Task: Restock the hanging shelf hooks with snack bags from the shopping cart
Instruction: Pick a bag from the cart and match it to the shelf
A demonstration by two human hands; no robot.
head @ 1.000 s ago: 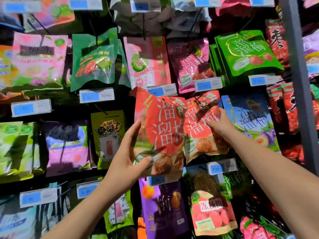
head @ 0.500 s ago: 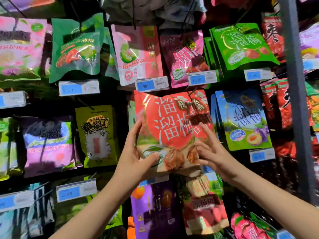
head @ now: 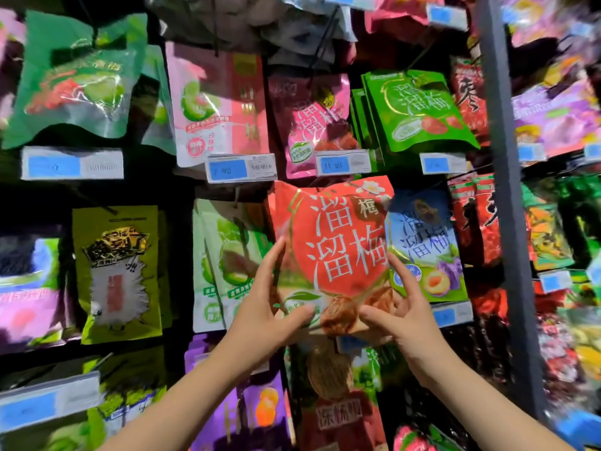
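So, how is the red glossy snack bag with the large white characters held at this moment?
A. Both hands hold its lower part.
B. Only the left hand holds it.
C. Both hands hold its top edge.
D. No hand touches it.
A: the left hand and the right hand each pinch the lower part of the red glossy snack bag, one at each side, with the thumbs on its front.
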